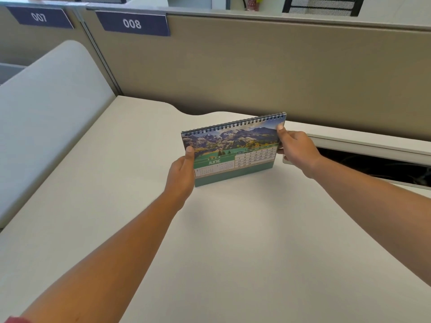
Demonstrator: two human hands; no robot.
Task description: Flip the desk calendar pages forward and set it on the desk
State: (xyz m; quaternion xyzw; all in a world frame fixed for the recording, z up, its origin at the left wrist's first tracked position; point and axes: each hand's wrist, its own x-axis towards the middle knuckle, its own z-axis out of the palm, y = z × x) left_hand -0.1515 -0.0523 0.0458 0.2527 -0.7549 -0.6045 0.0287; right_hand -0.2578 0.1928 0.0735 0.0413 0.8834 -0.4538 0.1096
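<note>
A spiral-bound desk calendar (233,148) stands upright near the middle of the white desk (233,241), its green base on or just above the desktop. The page facing me shows a mountain photo and the month JUNE. My left hand (183,173) grips the calendar's left edge, thumb on the front of the page. My right hand (296,146) grips the right edge near the top corner, thumb on the front, fingers behind.
A beige partition wall (256,66) with number plates 007 and 008 runs behind the desk. A white side divider (46,117) stands at the left. An open cable tray slot (373,162) lies in the desk just right of the calendar.
</note>
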